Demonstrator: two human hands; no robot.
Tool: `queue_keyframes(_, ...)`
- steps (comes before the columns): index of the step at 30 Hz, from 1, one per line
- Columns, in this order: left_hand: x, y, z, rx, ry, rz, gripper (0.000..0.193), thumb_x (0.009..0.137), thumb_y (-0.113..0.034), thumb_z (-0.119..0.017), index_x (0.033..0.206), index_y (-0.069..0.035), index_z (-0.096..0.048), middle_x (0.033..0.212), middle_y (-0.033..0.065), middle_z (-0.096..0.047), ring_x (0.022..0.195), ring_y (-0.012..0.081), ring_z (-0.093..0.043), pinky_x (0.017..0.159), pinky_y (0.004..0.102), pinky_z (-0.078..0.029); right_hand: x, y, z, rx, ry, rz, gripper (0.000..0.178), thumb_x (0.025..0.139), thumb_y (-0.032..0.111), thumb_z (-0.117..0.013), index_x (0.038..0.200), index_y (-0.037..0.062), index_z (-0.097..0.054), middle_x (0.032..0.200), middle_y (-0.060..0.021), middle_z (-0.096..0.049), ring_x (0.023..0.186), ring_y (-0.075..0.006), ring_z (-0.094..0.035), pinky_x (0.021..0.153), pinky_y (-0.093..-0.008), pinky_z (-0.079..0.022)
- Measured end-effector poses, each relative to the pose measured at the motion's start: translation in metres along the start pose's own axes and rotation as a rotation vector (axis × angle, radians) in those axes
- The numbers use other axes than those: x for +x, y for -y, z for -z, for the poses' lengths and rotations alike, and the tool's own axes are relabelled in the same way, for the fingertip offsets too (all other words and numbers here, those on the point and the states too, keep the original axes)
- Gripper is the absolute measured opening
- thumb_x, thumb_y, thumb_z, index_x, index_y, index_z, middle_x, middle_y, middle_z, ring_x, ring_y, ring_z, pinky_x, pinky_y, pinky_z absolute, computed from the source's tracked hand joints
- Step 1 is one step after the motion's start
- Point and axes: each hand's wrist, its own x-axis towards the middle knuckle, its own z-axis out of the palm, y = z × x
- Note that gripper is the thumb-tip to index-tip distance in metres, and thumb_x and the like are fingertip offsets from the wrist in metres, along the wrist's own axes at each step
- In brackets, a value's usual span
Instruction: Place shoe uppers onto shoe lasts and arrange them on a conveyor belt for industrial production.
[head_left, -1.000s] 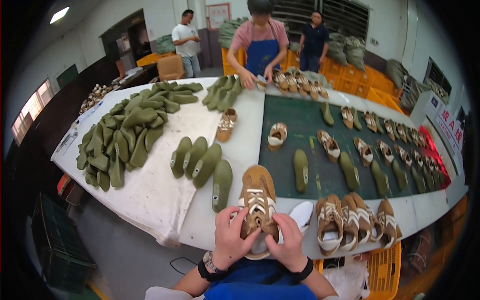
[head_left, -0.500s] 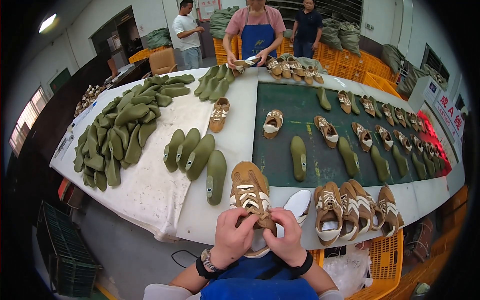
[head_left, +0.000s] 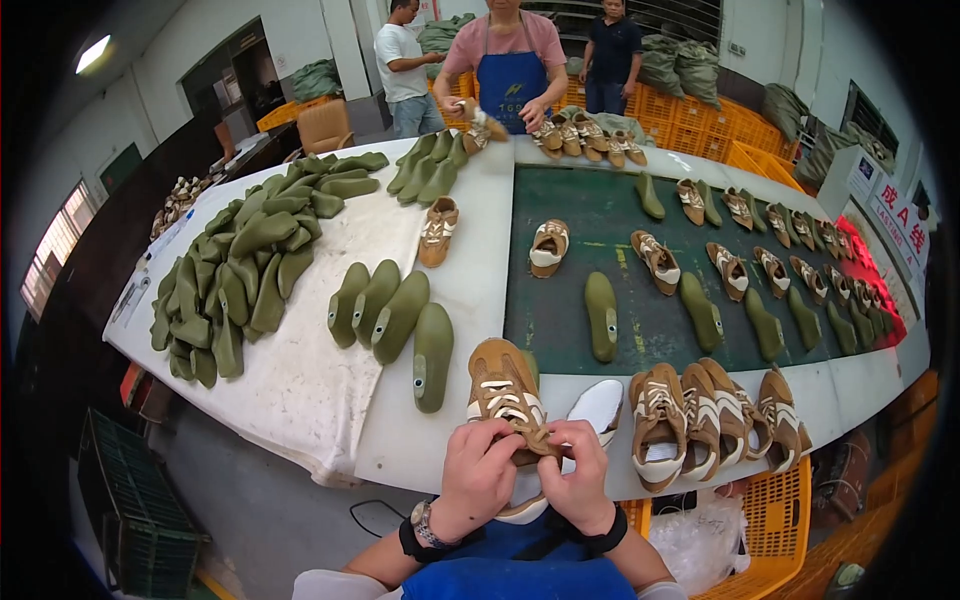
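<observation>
A brown suede sneaker (head_left: pixel 503 372) with cream laces and a white inside lies before me at the table's front edge, its toe pointing away. My left hand (head_left: pixel 478 478) pinches the left side of its throat by the tongue and laces. On the opposite side, my right hand (head_left: pixel 580 482) is closed on the upper, thumb near the opening. The fingers hide part of the tongue and lace ends. Just right of the sneaker is a white insole-shaped piece (head_left: pixel 597 406). A green shoe last (head_left: pixel 433 358) lies to its left, and another peeks out behind its toe.
Several brown sneakers (head_left: pixel 658 425) stand at the front right. A green conveyor (head_left: pixel 560 325) carries sneakers and lasts. Green lasts (head_left: pixel 265 235) are heaped on white cloth at left. An orange crate (head_left: pixel 780 515) sits below the table. Across it, a co-worker in a blue apron (head_left: pixel 512 85) handles a shoe.
The sneaker has shifted slightly right and nearer, with both hands still on it. Shoes on the conveyor have crept right. The co-worker's shoe has swung left and down, now in one hand.
</observation>
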Motion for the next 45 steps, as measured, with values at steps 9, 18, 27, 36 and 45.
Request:
queue_keyframes(9,0.0,0.013,0.002,-0.413,0.172,-0.06,0.013,0.067,0.006,-0.057,0.07,-0.006,-0.059,0.1,0.0066,-0.057,0.094,0.0266,-0.05,0.086,0.0351,-0.038,-0.004,-0.01,0.003,0.165,-0.031,-0.24,0.021,0.069,-0.007,-0.055,0.088,0.0005,-0.05,0.088,-0.0122,-0.058,0.073,-0.0193,-0.06,0.059,-0.0278,-0.051)
queue_keyframes(18,0.001,0.021,-0.002,-0.271,-0.148,0.156,0.038,0.068,0.003,-0.064,0.104,-0.002,-0.053,0.1,0.0135,-0.058,0.091,0.0228,-0.055,0.078,0.0311,-0.046,0.005,-0.003,0.008,0.044,0.059,-0.13,0.027,0.07,-0.007,-0.054,0.096,0.0016,-0.053,0.089,-0.0127,-0.057,0.076,-0.0253,-0.06,0.063,-0.0304,-0.052)
queue_keyframes(27,-0.008,0.027,-0.003,-0.276,-0.109,0.211,0.036,0.069,0.0,-0.067,0.103,0.001,-0.054,0.091,0.0103,-0.063,0.084,0.0188,-0.063,0.078,0.0295,-0.05,0.007,0.008,0.01,-0.275,0.307,0.084,0.043,0.066,-0.007,-0.054,0.103,0.0131,-0.064,0.08,-0.0099,-0.045,0.075,-0.0274,-0.05,0.063,-0.0363,-0.046)
queue_keyframes(36,-0.012,0.038,-0.011,-0.528,0.014,0.385,0.038,0.069,0.009,-0.06,0.101,0.0,-0.042,0.094,0.0121,-0.061,0.089,0.0178,-0.062,0.084,0.0303,-0.051,-0.002,-0.001,0.011,-0.238,0.359,0.021,0.03,0.066,-0.01,-0.053,0.087,0.008,-0.063,0.081,-0.0108,-0.047,0.076,-0.0283,-0.051,0.066,-0.0353,-0.045)
queue_keyframes(45,0.007,0.055,-0.02,-0.229,0.276,0.147,0.052,0.074,-0.016,-0.071,0.119,-0.001,-0.048,0.113,0.0159,-0.056,0.105,0.0314,-0.054,0.091,0.0368,-0.043,0.008,-0.037,0.08,-0.483,0.084,-0.078,0.021,0.072,-0.008,-0.051,0.085,0.0046,-0.062,0.082,-0.0131,-0.05,0.076,-0.0301,-0.055,0.066,-0.0365,-0.045)
